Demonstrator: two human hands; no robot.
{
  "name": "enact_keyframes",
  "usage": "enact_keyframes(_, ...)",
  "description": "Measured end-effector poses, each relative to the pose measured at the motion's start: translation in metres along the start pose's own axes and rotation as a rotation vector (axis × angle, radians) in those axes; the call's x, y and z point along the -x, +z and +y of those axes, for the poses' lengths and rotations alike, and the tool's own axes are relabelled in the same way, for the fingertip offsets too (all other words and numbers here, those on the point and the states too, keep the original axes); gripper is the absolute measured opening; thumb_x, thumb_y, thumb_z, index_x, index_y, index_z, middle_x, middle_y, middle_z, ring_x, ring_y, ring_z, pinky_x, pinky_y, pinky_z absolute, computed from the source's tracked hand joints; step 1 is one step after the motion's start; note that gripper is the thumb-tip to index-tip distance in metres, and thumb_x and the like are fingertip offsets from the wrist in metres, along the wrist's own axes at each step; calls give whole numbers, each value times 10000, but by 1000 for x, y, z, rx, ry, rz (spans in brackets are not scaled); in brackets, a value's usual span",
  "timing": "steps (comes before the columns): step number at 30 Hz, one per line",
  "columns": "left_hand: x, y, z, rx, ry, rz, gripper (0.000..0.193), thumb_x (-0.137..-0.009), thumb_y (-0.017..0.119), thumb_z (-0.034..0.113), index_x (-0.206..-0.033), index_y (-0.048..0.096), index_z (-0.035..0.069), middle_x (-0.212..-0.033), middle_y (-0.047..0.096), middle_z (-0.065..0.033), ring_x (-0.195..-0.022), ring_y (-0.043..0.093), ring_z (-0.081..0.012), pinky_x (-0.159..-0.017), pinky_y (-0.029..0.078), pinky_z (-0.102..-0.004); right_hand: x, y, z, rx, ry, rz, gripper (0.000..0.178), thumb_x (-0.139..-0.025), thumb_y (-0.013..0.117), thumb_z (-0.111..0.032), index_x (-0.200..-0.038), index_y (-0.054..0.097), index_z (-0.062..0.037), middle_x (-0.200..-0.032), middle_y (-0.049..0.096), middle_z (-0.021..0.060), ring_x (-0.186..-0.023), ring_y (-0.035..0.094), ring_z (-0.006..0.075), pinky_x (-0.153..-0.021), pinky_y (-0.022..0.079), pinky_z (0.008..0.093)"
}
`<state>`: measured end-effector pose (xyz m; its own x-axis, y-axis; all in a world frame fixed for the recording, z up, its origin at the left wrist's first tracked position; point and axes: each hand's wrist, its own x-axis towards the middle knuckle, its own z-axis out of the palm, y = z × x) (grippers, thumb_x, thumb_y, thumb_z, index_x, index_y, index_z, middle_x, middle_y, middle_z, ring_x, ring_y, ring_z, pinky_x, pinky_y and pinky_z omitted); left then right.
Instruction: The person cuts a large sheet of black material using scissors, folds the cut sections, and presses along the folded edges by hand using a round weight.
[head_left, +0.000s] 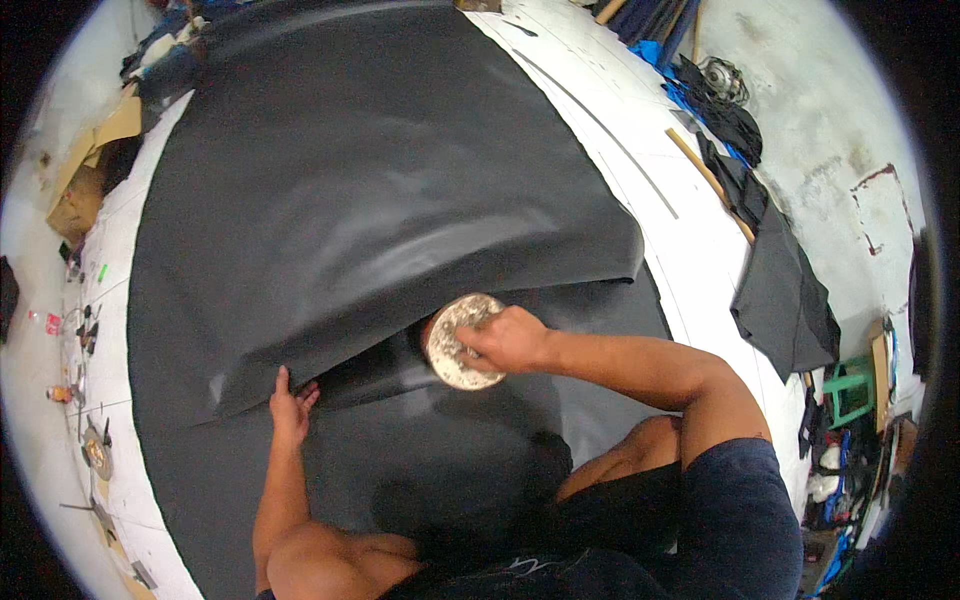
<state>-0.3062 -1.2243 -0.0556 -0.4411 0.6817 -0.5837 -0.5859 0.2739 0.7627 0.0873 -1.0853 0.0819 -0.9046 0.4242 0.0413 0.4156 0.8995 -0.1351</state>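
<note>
A wide black sheet (380, 140), smooth like leatherette, spreads in front of me. Its near flap is lifted, with the loose edge running slantwise from lower left to upper right above a lower black layer (400, 450). My left hand (290, 408) is at the left part of that edge, fingers apart and touching it. In my right hand (510, 340) is a round cream object with brown speckles (468, 372) and a reddish-brown side, gripped near its middle. It sits by the gap under the flap; its exact kind cannot be made out.
Under the sheet lies a white lined surface (640, 170). Along the right are a thin dark strip (600, 122), a wooden stick (705, 180), a dark cloth (785, 290) and a green stool (850, 390). Small tools and a tape roll (97, 450) lie at the left edge.
</note>
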Motion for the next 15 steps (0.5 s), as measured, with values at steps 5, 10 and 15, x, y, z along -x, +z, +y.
enact_keyframes(5,-5,-32,-21,-39,-69,76,599,-931,623,389,-1292,447,-56,-1168,586,-179,-920,643,-310,-778,543,-404,26,-5,-43,-137,-69,-17,293,-888,601,-372,-933,548,-88,-595,617,109,-516,626,299,-459,504,422)
enact_keyframes(10,-3,-16,-45,-126,-69,96,628,-915,654,365,-1293,421,-78,-1194,564,-184,-964,620,-299,-824,532,-418,60,5,-76,-216,-87,-149,308,-878,596,-370,-946,530,-77,-534,588,111,-499,617,312,-432,472,428)
enact_keyframes(15,-13,-35,-39,-109,-91,91,702,-903,664,393,-1333,375,-81,-1324,460,-192,-1054,579,-330,-903,506,-436,64,5,-93,-340,-222,-174,348,-841,632,-379,-934,538,-57,-574,605,126,-573,646,312,-493,493,449)
